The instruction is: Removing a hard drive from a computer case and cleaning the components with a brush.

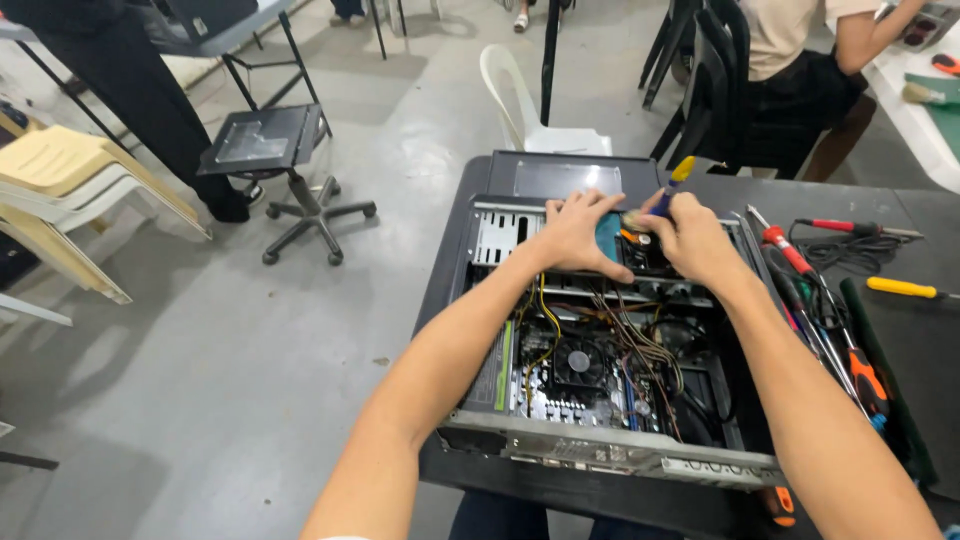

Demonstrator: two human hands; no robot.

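Left hand (578,235) lies flat, fingers spread, on a teal part (607,238) inside the open computer case (600,455) on the table (930,340). Right hand (690,240), fingers clamped round a blue-yellow screwdriver (672,185), sits just beside it.

Colours before you:
- Your computer case (600,455): grey metal, black frame.
- Drive (607,240) under your left hand (578,232): teal.
- Screwdriver (675,180) in your right hand (690,240): blue, yellow tip.
- Wires (545,340): yellow, black.
- Table (920,330): black.
- Chair (525,110): white.
- Floor (200,350): grey.
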